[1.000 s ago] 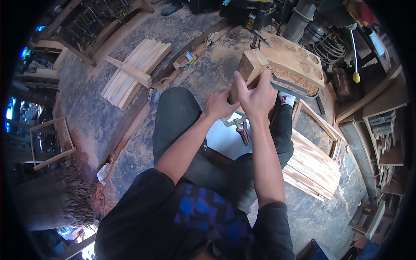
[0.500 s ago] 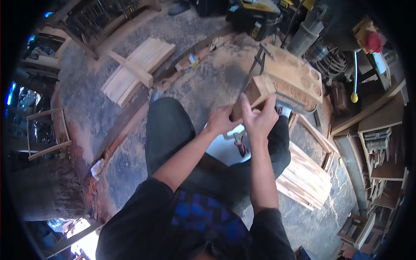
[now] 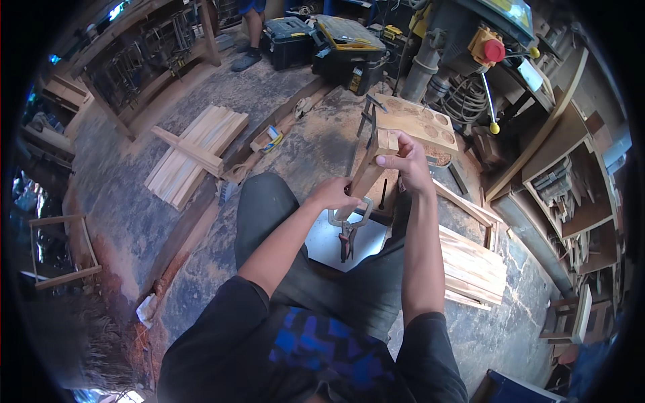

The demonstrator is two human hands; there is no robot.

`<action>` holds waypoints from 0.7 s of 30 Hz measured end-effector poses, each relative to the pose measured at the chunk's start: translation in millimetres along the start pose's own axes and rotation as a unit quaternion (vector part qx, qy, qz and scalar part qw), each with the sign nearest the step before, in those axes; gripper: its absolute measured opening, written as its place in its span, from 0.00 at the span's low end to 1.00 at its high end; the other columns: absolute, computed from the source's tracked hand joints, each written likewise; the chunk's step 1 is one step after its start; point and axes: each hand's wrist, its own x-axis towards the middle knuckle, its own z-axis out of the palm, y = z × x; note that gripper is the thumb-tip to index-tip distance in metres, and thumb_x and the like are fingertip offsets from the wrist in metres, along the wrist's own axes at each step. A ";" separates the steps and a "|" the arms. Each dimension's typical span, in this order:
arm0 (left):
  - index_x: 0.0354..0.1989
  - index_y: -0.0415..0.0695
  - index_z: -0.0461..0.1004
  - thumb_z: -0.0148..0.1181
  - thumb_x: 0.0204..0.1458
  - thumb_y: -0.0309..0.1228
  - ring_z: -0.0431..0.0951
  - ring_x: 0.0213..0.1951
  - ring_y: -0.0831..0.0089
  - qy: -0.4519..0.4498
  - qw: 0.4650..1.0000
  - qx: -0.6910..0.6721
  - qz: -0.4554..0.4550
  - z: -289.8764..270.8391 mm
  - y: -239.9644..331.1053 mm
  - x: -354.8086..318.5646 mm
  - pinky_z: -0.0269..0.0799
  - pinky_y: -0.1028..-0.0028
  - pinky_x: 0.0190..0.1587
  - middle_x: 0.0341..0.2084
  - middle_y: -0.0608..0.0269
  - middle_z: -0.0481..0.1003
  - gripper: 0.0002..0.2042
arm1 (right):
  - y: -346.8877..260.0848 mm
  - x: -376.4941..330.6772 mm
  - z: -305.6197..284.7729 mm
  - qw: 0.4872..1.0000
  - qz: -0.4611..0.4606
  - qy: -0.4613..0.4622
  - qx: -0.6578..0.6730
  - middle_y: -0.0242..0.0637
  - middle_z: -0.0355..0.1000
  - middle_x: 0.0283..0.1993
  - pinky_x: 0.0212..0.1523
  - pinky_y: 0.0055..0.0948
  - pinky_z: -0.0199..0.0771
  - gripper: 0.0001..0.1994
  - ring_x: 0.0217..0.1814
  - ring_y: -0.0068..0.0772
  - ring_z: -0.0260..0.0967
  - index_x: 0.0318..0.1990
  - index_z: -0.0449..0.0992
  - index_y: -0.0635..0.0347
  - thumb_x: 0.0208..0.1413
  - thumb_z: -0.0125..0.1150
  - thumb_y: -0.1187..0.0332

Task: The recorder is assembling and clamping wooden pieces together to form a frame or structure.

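Observation:
Between my legs I hold a light wooden block (image 3: 369, 171) tilted, one end raised. My left hand (image 3: 332, 193) grips its lower left part, thumb along the side. Round the raised end my right hand (image 3: 412, 164) is closed, with its thumb on the near face. Just under the block, locking C-clamp pliers (image 3: 347, 243) with dark handles lie over a pale, shiny plate (image 3: 321, 243); whether their jaws touch the block I cannot tell. Beyond the block are a bar clamp (image 3: 368, 121) and a thick board with round recesses (image 3: 403, 111).
Stacked wooden strips lie at left (image 3: 185, 171) and right (image 3: 470, 265) on the dusty floor. Black toolboxes (image 3: 289, 41) stand at the back, near another person's leg (image 3: 254, 30). A drill press (image 3: 463, 40) rises at the far right, above shelves (image 3: 571, 195) of offcuts.
The block has been turned and now stands steeper, showing a narrower face. Both hands have shifted on it. My view has tilted up, showing more of the back of the workshop.

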 end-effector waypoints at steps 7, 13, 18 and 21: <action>0.55 0.48 0.78 0.71 0.41 0.51 0.80 0.52 0.57 -0.039 0.999 0.002 0.009 3.6 -19.3 17.9 0.74 0.61 0.54 0.49 0.54 0.81 0.32 | -9.9 -0.8 10.7 0.999 0.002 0.044 -0.020 0.36 0.80 0.47 0.52 0.26 0.74 0.27 0.47 0.25 0.76 0.56 0.75 0.66 0.45 0.72 0.82; 0.55 0.45 0.78 0.72 0.43 0.49 0.80 0.52 0.59 -0.087 0.994 -0.058 0.004 4.3 -24.4 30.7 0.73 0.65 0.56 0.50 0.55 0.81 0.31 | -12.6 3.7 7.9 0.996 0.021 0.071 -0.057 0.37 0.80 0.46 0.52 0.26 0.75 0.26 0.47 0.26 0.77 0.56 0.74 0.68 0.46 0.72 0.81; 0.57 0.42 0.76 0.76 0.40 0.45 0.80 0.52 0.60 -0.123 0.989 -0.086 -0.012 -5.8 -17.7 30.9 0.73 0.66 0.56 0.50 0.54 0.80 0.34 | -8.3 6.0 8.2 0.997 -0.006 0.063 -0.045 0.36 0.80 0.45 0.51 0.25 0.75 0.24 0.46 0.25 0.77 0.54 0.76 0.68 0.46 0.72 0.79; 0.56 0.40 0.73 0.78 0.36 0.44 0.80 0.51 0.58 0.066 0.985 -0.137 0.080 -2.0 -6.0 20.1 0.73 0.65 0.56 0.50 0.52 0.79 0.37 | -4.6 4.2 6.9 0.997 0.000 0.063 -0.044 0.36 0.80 0.46 0.51 0.27 0.74 0.24 0.47 0.25 0.76 0.53 0.76 0.67 0.45 0.72 0.78</action>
